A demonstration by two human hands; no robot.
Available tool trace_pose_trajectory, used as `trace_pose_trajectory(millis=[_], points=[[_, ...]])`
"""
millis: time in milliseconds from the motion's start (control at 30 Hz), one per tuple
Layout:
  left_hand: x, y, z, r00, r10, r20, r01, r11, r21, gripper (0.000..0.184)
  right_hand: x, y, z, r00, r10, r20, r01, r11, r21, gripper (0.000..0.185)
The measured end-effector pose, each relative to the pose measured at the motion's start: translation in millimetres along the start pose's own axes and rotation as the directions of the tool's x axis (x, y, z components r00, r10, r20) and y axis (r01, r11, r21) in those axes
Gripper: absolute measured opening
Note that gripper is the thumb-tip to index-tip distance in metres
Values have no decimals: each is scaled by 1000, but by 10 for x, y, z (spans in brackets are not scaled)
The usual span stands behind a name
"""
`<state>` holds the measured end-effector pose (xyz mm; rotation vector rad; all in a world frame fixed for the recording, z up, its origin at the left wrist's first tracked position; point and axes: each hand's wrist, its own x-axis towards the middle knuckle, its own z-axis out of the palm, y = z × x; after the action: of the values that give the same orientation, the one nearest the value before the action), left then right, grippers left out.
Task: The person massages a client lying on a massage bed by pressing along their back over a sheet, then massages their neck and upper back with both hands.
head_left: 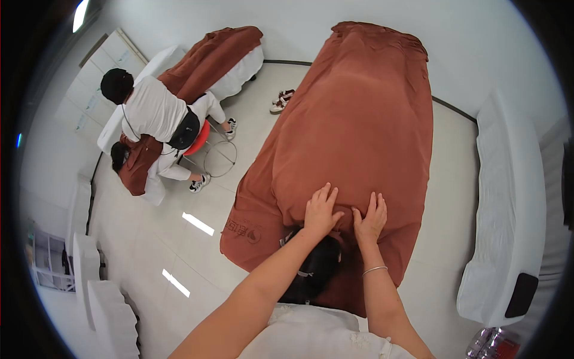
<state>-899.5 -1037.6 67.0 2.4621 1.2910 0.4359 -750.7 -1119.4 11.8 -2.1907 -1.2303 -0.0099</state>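
A reddish-brown sheet (359,119) covers a person lying on a bed in front of me; only the dark-haired head (318,269) shows, at the near end. My left hand (322,212) rests on the sheet just beyond the head, fingers stretched out and thumb apart. To its right, my right hand (370,222) lies on the sheet too, its fingers extended and pointing away from me. Around my right wrist is a thin bracelet (375,270). Neither hand holds anything. The sheet's near left corner carries a printed logo (242,230).
At the left, another person in white (158,107) sits on a red stool (198,139) beside a second bed with a brown sheet (212,57). Shoes (281,101) stand on the floor between the beds. A white-covered bed (505,209) runs along the right; more white beds (110,317) are lower left.
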Motion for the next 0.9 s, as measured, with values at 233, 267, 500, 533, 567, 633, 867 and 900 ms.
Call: trace_pose_trajectory(millis=[233,267,500,533,567,633,867,900], points=[[-47,-745,-286,978,204,-47,-209,968,-142,50,78,-220,-393,989,-144,-19,145,985,99,83],[-90,-824,-346,978,210,-12,-210,973,-91,54,75,-325,-404,973,-227,-39,230,966,120,83],[-153,-1098,-458,919,359,162,-370,928,38,84,69,-1065,15,855,-477,202,451,878,164,85],[-166,-1072,-436,927,338,159,-352,934,64,90,50,-1119,110,854,-458,247,458,887,58,87],[-182,-1055,-407,935,319,155,-335,938,90,96,23,-1158,200,854,-432,289,464,884,-50,89],[-171,-1102,-242,934,331,133,-347,928,133,102,-2,-1210,243,859,-402,317,448,890,-84,85],[-98,-1280,5,919,392,-34,-389,918,76,104,-39,-1169,644,834,-508,215,551,775,-308,56],[-121,-1319,11,919,391,-52,-389,920,41,105,-37,-1205,642,835,-516,192,551,780,-296,54]])
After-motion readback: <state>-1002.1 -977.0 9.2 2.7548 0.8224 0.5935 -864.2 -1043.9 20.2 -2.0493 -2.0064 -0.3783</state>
